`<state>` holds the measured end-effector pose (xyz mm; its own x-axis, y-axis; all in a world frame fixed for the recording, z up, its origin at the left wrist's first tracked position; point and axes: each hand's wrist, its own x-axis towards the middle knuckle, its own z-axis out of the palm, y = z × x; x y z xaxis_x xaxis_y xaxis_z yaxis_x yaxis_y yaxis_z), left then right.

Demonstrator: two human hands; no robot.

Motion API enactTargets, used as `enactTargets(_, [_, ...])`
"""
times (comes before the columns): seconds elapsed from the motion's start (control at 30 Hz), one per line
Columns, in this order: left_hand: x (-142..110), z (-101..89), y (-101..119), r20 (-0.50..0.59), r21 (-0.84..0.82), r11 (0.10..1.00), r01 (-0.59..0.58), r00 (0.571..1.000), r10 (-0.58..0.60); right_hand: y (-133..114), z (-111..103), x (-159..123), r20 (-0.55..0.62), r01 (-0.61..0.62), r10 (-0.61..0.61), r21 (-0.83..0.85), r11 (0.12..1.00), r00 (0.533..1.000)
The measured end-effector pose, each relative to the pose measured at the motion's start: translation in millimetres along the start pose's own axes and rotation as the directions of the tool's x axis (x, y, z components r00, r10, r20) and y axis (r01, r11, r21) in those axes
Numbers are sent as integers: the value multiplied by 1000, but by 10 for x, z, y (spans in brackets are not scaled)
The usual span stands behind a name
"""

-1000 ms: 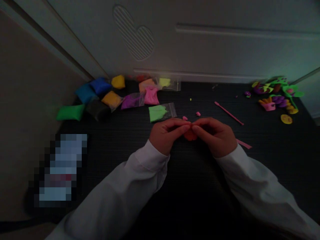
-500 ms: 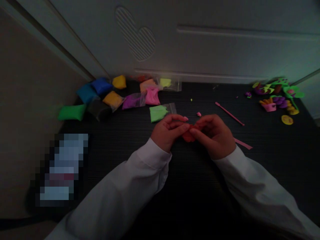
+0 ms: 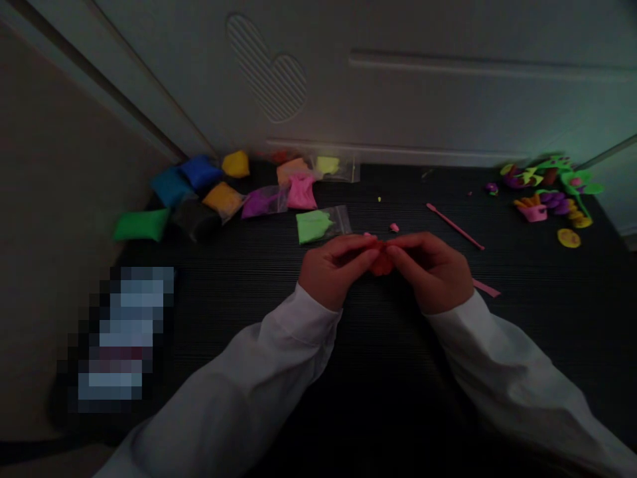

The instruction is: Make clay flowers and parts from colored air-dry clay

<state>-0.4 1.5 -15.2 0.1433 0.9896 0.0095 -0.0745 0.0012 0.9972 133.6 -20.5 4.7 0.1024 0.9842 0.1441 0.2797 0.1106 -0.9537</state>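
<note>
Between my two hands is a small piece of red modelling clay (image 3: 382, 263), pinched from both sides. My left hand (image 3: 334, 269) grips its left edge between thumb and fingers, and my right hand (image 3: 432, 271) grips its right edge the same way. The clay's upper part is partly covered by my fingertips. Just beyond the fingers lie small pink clay bits (image 3: 394, 227). A bag of light green clay (image 3: 313, 226) rests near my left hand. Right of my right hand are a thin pink modelling tool (image 3: 455, 226) and a flat pink tool (image 3: 486, 287), partly hidden by that hand.
Several packets of coloured clay, among them a blue one (image 3: 200, 171) and a pink one (image 3: 302, 192), lie at the back left. Finished clay figures (image 3: 547, 192) and a yellow disc (image 3: 568, 238) sit at the right. A blurred-out phone-like screen (image 3: 129, 332) is at the left.
My fingers have shifted on the red clay: both hands now pinch it more evenly at its sides, with the fingers of both hands straighter and closer together.
</note>
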Motion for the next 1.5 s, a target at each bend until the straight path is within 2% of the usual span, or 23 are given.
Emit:
enactTargets(0.13, [-11, -11, 35, 33, 86, 994, -60, 998, 58, 35, -21, 21, 36, -29, 28, 28, 999, 999])
enactTargets(0.23, [4, -22, 25, 69, 78, 997, -20, 998, 15, 79, -65, 48, 122, -82, 73, 71, 994, 990])
enactTargets(0.33, [18, -18, 1, 105, -38, 997, 68, 992, -64, 108, -102, 78, 244, -147, 101, 180, 973, 965])
enactTargets(0.47, [32, -5, -25, 102, -273, 953, 130, 989, -106, 128, -111, 97, 291, -200, 115, 280, 939, 950])
enactTargets(0.6, [63, -15, -51, 31, -366, 922, 127, 992, -124, 130, -117, 91, 323, -137, 72, 182, 974, 944])
enactTargets(0.73, [84, -25, -70, 21, -385, 912, 138, 990, -141, 107, -123, 73, 315, -19, 6, 37, 999, 949])
enactTargets(0.9, [62, -3, -55, 78, -428, 884, 185, 983, -168, 100, -82, 61, 216, -141, 98, 192, 971, 971])
enactTargets(1.0, [50, 10, -54, 137, -384, 893, 236, 971, -198, 97, -57, 64, 157, -153, 114, 268, 951, 981])
enactTargets(1.17, [48, 5, -63, 185, -343, 902, 262, 960, -208, 70, -59, 60, 217, -201, 138, 303, 932, 966])
enactTargets(1.27, [39, -1, -57, 209, -337, 907, 252, 960, -189, 69, -74, 63, 230, -187, 119, 299, 936, 966])
enactTargets(1.37, [29, -1, -45, 223, -333, 915, 229, 962, -160, 87, -80, 73, 202, -118, 56, 313, 943, 978])
enactTargets(1.5, [29, 10, -36, 193, -375, 905, 202, 972, -137, 115, -71, 82, 169, -72, 12, 353, 933, 985])
